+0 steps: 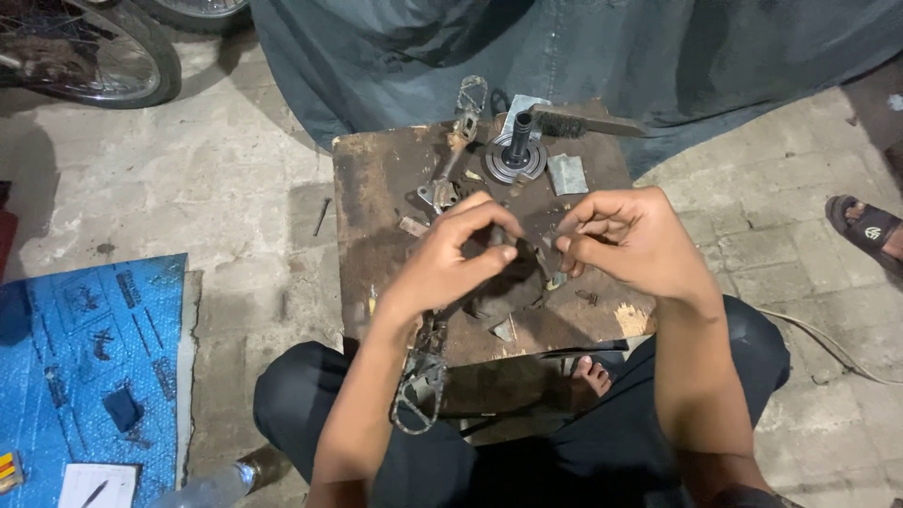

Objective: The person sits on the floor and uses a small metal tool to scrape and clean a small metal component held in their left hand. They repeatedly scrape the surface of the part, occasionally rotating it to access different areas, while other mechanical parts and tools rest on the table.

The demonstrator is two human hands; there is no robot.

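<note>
Two hands on small dark parts, mid-bench.
Left hand [461, 249] pinches a dark metal piece [496, 235], mostly hidden by fingers; right hand [625, 240] curls around a small part too obscured to identify. Flanged shaft [516, 150] stands near the wooden bench's [376, 188] far edge.

We see our left hand [461, 254] and right hand [625, 240] meet over a worn, rust-stained wooden block [376, 188], fingers pinching a small dark metal part [544, 246]. Behind them stands a grey flanged metal hub with an upright shaft [517, 150], beside a flat grey metal plate [567, 174].
</note>
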